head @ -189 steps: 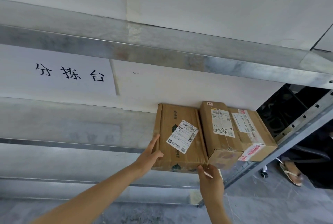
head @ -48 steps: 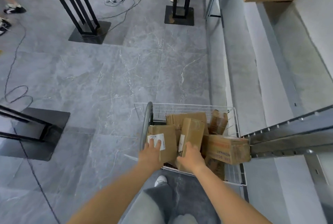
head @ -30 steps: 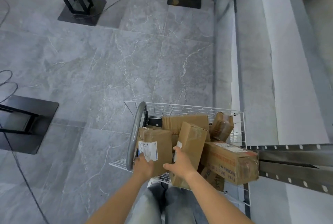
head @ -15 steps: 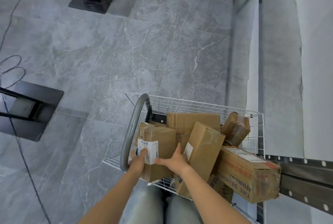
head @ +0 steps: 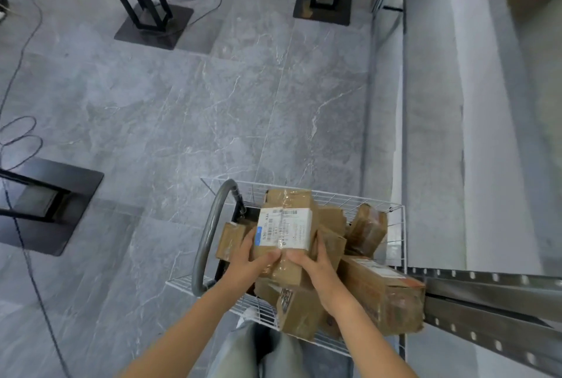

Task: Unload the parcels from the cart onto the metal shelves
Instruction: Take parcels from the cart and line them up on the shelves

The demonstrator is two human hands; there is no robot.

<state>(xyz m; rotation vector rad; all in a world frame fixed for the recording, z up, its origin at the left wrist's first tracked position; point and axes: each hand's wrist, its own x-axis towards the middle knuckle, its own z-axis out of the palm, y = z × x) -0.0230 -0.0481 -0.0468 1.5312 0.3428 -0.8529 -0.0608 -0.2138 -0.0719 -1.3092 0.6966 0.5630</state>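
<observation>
The left hand (head: 254,259) and right hand (head: 317,265) now grip one labelled parcel (head: 286,230) together, lifted above the cart (head: 349,199) pile.

Labelled parcel (head: 284,231) atop pile (head: 380,295) in cart (head: 381,205), between left hand (head: 252,262) and right hand (head: 317,266); shelves (head: 486,286) right

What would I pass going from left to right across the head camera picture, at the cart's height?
Black stand base, grey cart handle, left hand, labelled parcel, right hand, long box, metal shelf rail.
</observation>
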